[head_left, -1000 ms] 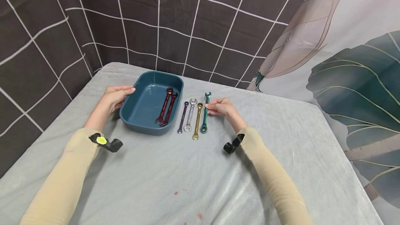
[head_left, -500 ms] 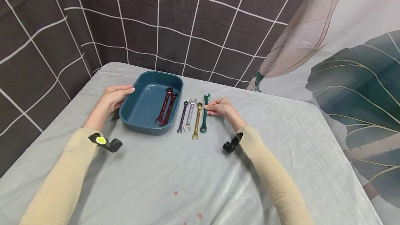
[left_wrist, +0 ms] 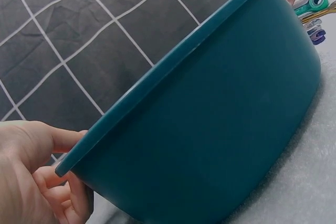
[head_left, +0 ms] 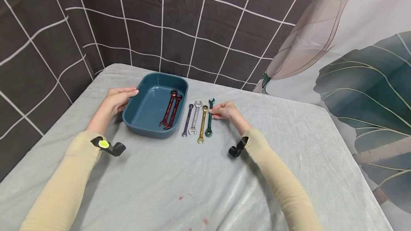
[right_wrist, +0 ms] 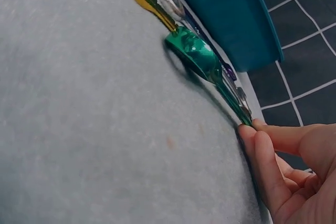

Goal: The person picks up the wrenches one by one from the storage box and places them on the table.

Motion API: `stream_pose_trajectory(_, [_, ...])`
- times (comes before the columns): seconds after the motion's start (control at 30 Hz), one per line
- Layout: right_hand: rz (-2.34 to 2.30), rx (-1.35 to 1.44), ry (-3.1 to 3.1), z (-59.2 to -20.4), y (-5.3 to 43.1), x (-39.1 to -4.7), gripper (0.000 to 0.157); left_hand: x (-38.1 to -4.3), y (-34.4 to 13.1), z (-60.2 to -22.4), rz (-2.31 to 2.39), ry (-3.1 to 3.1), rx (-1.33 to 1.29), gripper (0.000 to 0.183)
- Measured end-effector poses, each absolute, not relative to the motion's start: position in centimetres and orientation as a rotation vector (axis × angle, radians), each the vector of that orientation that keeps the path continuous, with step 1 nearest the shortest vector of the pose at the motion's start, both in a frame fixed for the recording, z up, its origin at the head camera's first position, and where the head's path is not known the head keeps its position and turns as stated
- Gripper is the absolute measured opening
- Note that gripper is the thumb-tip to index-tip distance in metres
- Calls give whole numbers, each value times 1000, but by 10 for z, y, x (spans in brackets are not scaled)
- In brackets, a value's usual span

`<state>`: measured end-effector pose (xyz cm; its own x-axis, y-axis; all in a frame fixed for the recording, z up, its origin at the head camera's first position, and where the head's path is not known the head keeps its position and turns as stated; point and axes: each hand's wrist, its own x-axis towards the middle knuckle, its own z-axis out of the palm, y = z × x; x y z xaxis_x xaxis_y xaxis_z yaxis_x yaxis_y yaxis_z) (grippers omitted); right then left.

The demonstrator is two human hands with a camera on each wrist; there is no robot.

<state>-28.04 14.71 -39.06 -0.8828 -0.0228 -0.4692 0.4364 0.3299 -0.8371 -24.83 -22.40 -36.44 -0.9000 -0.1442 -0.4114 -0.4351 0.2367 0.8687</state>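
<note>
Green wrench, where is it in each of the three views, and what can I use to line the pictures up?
Head: the green wrench lies right of centre, rightmost in the row, pinched by the right hand.
Left wrist: upper right corner; its ring end shows past the tub's edge.
Right wrist: right of centre, the wrench slants down to the fingertips.
Shared landmark: the blue tub.

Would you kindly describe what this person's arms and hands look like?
The left sleeve and right sleeve are long, plain and cream-coloured. The left hand and right hand wear no gloves. Near each cuff sits a bent black fitting; a bright yellow-green patch shows on the left one. No cables are visible.
</note>
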Motion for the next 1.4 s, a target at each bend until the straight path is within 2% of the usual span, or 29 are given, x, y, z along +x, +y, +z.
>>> stream_pose_trajectory(0.97, [-1486, 326, 2302, -388, 143, -274, 16, -249, -225, -363, 1688, 2299, -534, 59])
stream_pose_trajectory(1.23, [-1476, 357, 2276, -386, 145, -274, 26, -248, -224, -363, 1685, 2303, -537, 58])
stream_pose_trajectory(1.4, [-1466, 348, 2249, -386, 146, -277, 26, -249, -223, -363, 1667, 2313, -554, 57])
